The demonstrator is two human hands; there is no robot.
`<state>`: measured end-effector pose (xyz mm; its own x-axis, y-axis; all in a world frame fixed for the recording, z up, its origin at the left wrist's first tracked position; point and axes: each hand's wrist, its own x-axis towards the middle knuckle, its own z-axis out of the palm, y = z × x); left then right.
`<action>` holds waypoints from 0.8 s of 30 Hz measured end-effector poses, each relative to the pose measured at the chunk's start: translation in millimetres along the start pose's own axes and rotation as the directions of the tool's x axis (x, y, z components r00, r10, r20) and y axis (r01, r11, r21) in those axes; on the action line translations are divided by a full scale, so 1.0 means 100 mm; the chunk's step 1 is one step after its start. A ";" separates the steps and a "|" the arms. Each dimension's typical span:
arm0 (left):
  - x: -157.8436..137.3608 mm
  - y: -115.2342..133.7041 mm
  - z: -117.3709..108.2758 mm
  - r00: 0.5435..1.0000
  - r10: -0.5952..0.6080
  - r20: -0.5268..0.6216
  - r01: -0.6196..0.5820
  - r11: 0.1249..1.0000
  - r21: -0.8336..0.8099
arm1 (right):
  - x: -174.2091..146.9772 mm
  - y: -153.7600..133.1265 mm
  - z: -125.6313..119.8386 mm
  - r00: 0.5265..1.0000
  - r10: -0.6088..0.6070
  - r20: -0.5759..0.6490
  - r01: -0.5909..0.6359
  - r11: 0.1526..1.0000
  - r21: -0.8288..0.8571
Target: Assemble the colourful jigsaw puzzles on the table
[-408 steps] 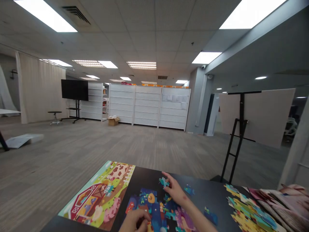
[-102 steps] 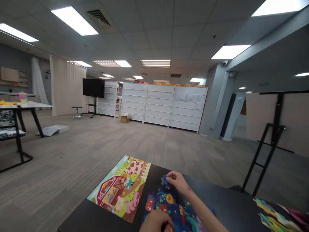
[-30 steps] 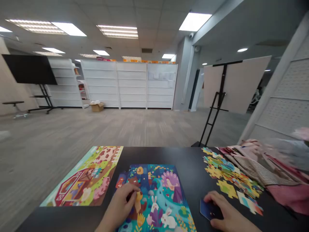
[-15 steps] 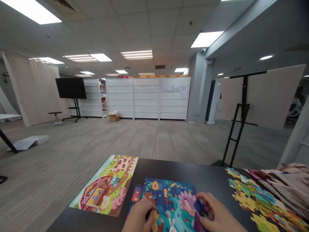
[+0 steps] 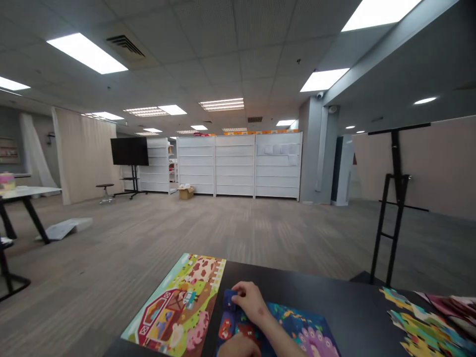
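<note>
A dark blue animal jigsaw puzzle [image 5: 320, 327] lies on the black table, partly covered by my hands and running out of the bottom of the view. My right hand [image 5: 250, 297] reaches across it to the upper left corner. Its thumb and fingers are closed on a dark blue puzzle piece [image 5: 228, 299] there. Whether the piece is joined to its neighbours I cannot tell. Low at the bottom edge, my left hand [image 5: 240, 345] rests over the puzzle's left part, its fingers mostly hidden.
Left of the puzzle lies a farm picture board [image 5: 178, 307] with a red barn. Loose yellow and green puzzle pieces [image 5: 420, 317] are heaped at the right, beside crumpled cloth [image 5: 457, 310]. A black stand [image 5: 394, 208] rises beyond the black table [image 5: 286, 282].
My right hand has moved left across the puzzle, carrying the dark blue piece from its right side to the upper left corner. My left hand is lower in view, and the view has tilted up.
</note>
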<state>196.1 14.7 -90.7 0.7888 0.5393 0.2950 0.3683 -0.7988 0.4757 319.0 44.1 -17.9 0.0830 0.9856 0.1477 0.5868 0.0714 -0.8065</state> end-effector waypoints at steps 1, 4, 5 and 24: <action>0.04 -0.05 0.04 1.000 -0.006 0.023 0.005 1.000 0.009 | 0.03 0.00 0.03 1.000 -0.006 0.009 0.006 0.999 -0.045; 0.08 -0.14 0.12 0.998 -0.030 0.049 0.030 0.999 0.011 | 0.08 0.05 0.04 0.999 -0.008 0.048 0.016 0.987 -0.161; 0.06 -0.15 0.13 0.998 -0.037 0.048 0.036 0.999 0.003 | 0.09 0.07 0.03 0.998 -0.006 0.060 0.017 0.981 -0.191; -0.10 -0.07 0.04 1.000 0.008 -0.014 -0.007 0.996 0.089 | -0.28 0.09 -0.07 0.987 -0.082 -0.140 0.031 0.942 -0.333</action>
<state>188.2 13.6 -100.2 0.7847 0.5368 0.3101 0.4054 -0.8228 0.3984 328.1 16.5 -25.4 0.1469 0.9451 0.2920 0.8238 0.0465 -0.5649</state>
